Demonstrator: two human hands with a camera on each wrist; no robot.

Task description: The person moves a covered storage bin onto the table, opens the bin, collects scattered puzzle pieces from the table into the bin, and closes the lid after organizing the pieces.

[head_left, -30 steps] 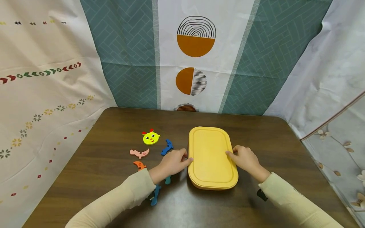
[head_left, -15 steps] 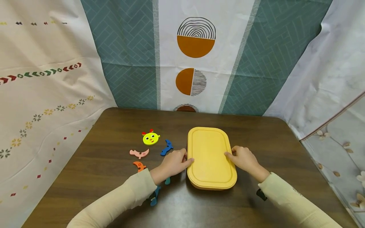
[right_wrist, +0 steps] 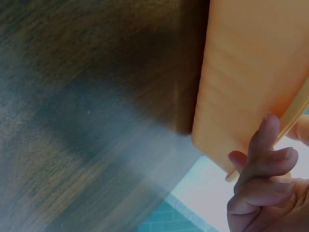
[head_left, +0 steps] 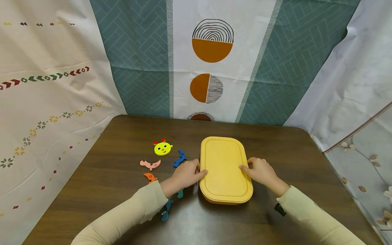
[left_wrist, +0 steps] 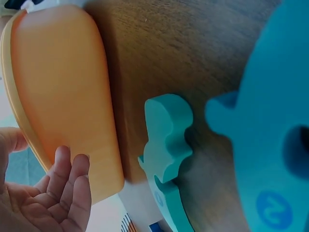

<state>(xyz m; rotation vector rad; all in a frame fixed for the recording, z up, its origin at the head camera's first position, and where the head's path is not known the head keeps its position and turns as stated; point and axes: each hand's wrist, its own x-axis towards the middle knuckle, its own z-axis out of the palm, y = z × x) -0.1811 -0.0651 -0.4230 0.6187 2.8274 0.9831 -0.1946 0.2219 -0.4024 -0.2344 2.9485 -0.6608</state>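
A yellow plastic box with its lid on sits on the brown table between both hands. On its left long side my left hand holds the lid's rim, thumb on top and fingers below. My right hand grips the opposite rim likewise, its thumb lying on the lid. In the left wrist view, the fingers curl beneath the rim against the orange-looking box wall. The right wrist view has the other hand's fingers bent under the lid's edge. What the box contains is hidden.
Left of the box lie a yellow smiling face piece, a pink piece, an orange piece, a blue piece, a teal piece and a larger blue piece. A dark object shows by the right sleeve.
The box has shifted slightly to the left, and the right hand has moved left along with it. Both hands keep their hold, and the loose pieces stay where they were.
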